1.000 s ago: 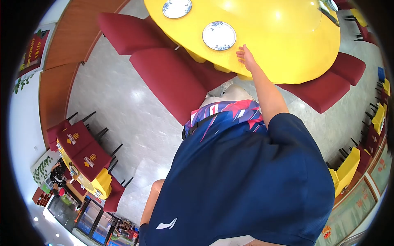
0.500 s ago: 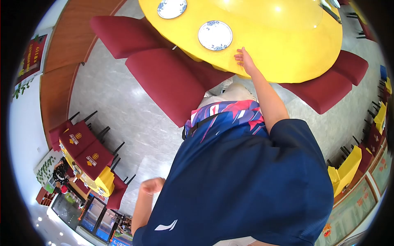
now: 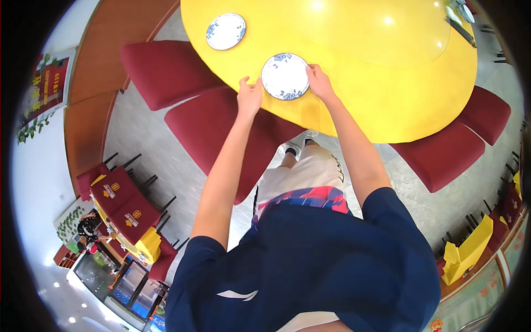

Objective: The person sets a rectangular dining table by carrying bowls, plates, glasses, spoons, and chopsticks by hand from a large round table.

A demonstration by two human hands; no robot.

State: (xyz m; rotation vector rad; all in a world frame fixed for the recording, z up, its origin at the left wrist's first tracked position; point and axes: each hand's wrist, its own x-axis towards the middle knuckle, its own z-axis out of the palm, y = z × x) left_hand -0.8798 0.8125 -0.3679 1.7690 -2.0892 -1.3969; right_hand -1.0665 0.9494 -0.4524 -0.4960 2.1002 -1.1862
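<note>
A round white plate (image 3: 285,76) with blue flower patterns sits at the near edge of a yellow-covered table (image 3: 376,105). My right hand (image 3: 319,82) grips its right rim, the fingers mostly out of sight at the edge. At the left rim is my left hand (image 3: 250,98), its fingers apart and the fingertips close to or touching the plate; exact contact is hard to make out. A second plate of the same pattern (image 3: 225,31) lies farther left on the cloth, away from both hands.
Dark red chairs (image 3: 215,133) are pushed against the table on the left, and more chairs (image 3: 442,160) stand on the right. A clear round turntable (image 3: 381,39) covers the table's middle. Far left, a person (image 3: 88,229) is near another table.
My left hand has risen from beside my body to the plate's left side. The right hand has moved from the bare cloth onto the plate's right rim.
</note>
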